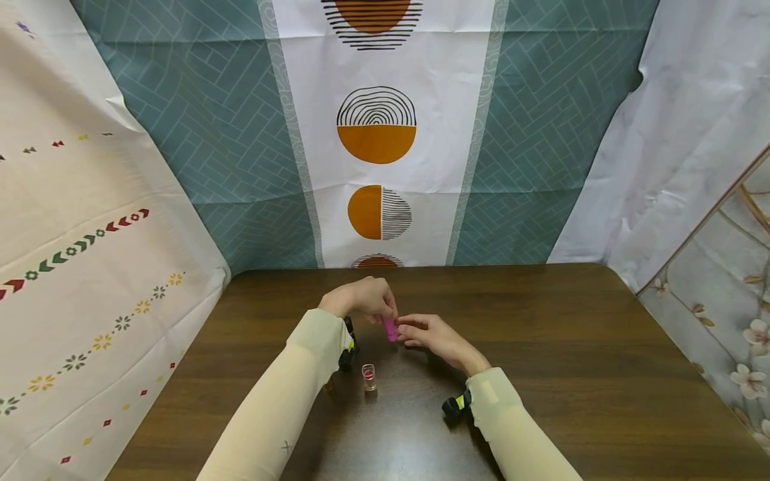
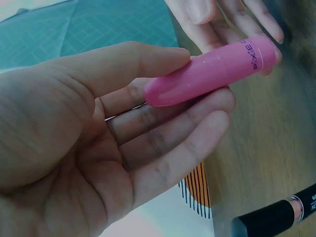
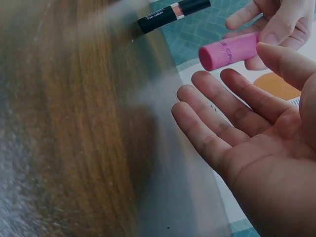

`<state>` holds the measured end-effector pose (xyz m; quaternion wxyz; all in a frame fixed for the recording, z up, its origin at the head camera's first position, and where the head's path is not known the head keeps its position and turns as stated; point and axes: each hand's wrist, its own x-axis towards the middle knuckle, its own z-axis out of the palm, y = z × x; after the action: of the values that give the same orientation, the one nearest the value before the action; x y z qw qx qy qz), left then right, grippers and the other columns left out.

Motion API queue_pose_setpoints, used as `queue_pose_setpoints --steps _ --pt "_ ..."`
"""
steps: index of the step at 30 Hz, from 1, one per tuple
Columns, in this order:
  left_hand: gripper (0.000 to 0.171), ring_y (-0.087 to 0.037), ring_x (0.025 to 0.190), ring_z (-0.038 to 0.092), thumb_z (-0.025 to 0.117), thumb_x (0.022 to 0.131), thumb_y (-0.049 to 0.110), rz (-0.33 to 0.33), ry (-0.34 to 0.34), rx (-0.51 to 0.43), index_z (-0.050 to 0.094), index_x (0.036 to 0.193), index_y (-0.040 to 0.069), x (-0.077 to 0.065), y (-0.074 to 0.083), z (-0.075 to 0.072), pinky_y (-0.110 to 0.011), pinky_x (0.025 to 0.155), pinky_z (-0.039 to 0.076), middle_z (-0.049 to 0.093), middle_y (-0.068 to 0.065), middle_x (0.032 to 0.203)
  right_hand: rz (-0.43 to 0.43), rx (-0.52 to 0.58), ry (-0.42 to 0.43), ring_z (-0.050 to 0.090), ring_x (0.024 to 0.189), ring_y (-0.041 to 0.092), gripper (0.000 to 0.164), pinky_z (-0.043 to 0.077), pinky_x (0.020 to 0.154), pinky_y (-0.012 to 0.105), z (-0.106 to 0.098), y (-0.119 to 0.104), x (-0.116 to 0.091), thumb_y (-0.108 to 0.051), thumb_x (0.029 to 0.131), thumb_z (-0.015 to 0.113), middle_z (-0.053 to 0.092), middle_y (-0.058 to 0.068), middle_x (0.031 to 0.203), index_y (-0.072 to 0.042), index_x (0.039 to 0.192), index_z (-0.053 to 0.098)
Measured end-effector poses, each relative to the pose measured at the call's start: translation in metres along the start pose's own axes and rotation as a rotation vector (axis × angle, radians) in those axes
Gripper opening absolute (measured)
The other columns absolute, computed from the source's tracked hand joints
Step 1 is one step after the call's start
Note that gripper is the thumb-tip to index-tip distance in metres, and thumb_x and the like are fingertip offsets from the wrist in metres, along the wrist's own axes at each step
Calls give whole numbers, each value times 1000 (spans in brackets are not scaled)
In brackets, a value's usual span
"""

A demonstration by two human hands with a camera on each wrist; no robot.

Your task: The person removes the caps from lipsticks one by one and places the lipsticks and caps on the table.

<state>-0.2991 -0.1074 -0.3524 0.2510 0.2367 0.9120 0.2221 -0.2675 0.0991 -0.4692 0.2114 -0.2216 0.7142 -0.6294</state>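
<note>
My left hand (image 1: 368,298) pinches a pink lipstick tube (image 2: 212,73) between thumb and fingers, near its rounded end. Dark lettering runs round the flat end, which points toward my right hand (image 1: 434,339). In the right wrist view, that hand lies palm up with its fingers spread and slightly bent, close by the pink tube. Its fingertips overlap the tube's lower end in the head view. A black lipstick (image 3: 173,15) with a pinkish band shows near both hands.
A small clear tube with red inside (image 1: 369,377) stands on the brown wooden table (image 1: 541,347) nearer to me. Beside my left sleeve, a small amber thing (image 1: 329,385) is partly hidden. Patterned cloths (image 1: 240,133) hang behind the table and along its sides.
</note>
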Motion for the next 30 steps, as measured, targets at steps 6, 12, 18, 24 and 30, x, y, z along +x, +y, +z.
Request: queue_pose_setpoints --steps 6,12,18,24,30 --pt "15 -25 93 73 67 101 9 17 11 9 82 99 8 3 7 -1 -35 81 61 77 -1 93 3 14 17 64 124 37 49 51 105 48 -3 -2 0 -21 109 58 64 27 135 13 143 51" --pt "14 -29 89 75 66 101 8 40 57 46 80 102 6 8 13 -1 -32 78 61 77 -2 88 -1 7 40 68 118 35 47 54 101 48 -5 -4 -2 -21 107 61 69 24 128 12 140 56" --pt "11 -20 79 68 69 102 14 90 112 48 78 104 8 12 17 0 -25 72 56 75 0 87 -19 10 87 71 107 31 43 56 96 51 -7 -8 -1 -20 105 65 73 20 118 11 135 61" --pt "13 -27 84 71 71 101 21 153 164 -29 77 106 11 17 18 3 -23 69 53 74 2 89 -38 42 126 70 106 38 40 53 99 57 -13 -10 -5 -16 105 64 75 18 113 13 132 61" --pt "14 -29 91 74 73 100 22 180 215 -165 78 107 11 22 17 10 -31 79 59 76 3 92 -75 110 148 71 106 39 40 52 101 55 -21 -10 -11 -12 105 63 75 20 113 18 130 57"
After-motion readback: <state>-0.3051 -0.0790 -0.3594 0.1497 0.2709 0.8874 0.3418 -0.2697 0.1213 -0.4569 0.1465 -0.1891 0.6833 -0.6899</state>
